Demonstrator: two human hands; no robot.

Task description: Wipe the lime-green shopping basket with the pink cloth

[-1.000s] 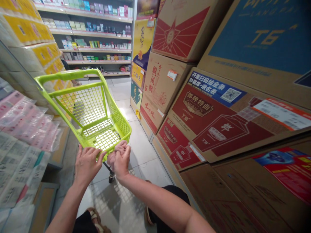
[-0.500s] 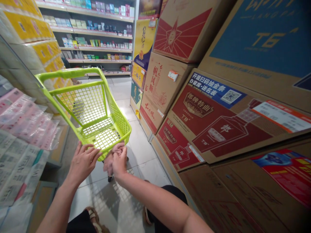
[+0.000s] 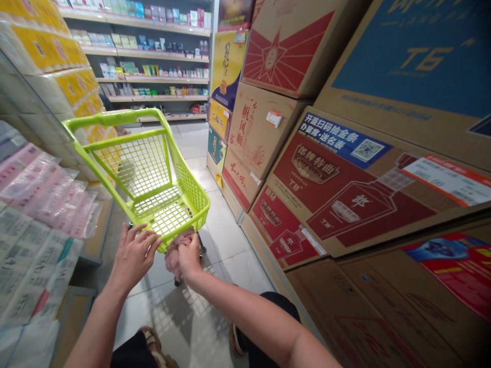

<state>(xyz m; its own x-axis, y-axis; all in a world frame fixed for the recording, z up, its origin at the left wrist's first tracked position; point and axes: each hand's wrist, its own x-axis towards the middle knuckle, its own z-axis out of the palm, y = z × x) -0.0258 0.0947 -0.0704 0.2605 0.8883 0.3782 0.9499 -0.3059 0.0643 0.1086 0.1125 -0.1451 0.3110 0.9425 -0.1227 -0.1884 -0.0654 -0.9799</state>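
A lime-green shopping basket cart (image 3: 189,221) stands on the tiles right before me, its mesh bottom showing. At its near rim rests my left hand (image 3: 134,255), fingers spread and slightly bent, holding nothing. My right hand (image 3: 188,258) is closed around a crumpled pink cloth (image 3: 174,258) at the near right corner of the rim. Part of the cloth is hidden behind my fingers, and its loose folds hang below the rim.
Stacked cartons (image 3: 264,138) wall the right side. On the left are yellow-and-white packs (image 3: 61,92) and pink plastic packs (image 3: 57,186). Shelves of small goods (image 3: 161,76) cross the far end of the tiled aisle (image 3: 226,235). My feet are below the cart.
The pink cloth has shifted a little and sits lower in my right hand. My left hand stays by the rim. The cart appears slightly farther right in view.
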